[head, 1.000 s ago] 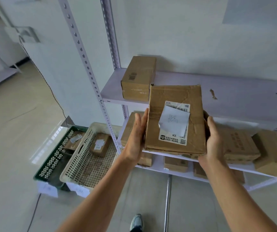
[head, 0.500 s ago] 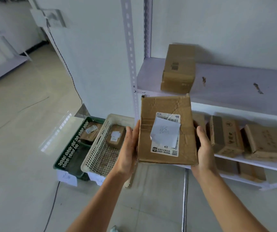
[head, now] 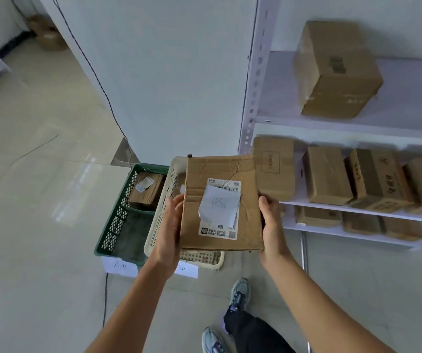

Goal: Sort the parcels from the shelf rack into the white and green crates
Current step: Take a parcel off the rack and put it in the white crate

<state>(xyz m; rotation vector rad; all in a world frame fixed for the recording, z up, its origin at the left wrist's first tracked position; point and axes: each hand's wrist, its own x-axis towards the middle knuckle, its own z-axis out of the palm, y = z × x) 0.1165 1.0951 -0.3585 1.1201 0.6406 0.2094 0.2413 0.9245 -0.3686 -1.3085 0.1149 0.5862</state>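
From the head camera, the person stands beside the shelf rack (head: 253, 85) and holds a flat parcel (head: 249, 200) in both hands, label side up. It hangs in the air over the white crate (head: 165, 200) and hides most of the inside. The left hand (head: 169, 230) has its grip closed on the parcel's left edge, and the right hand (head: 272, 225) grips the right edge, thumb on top. A handwritten paper note (head: 218, 206) lies over the printed label.

The green crate (head: 118, 212) sits on the floor, touching the white crate's left side, with a small parcel (head: 146, 191) at its far end. Paper tags (head: 120, 266) hang at the near ends of both crates.

On the right, one big box (head: 334, 72) stands on the upper shelf. A row of parcels (head: 327, 174) lies on the shelf below.
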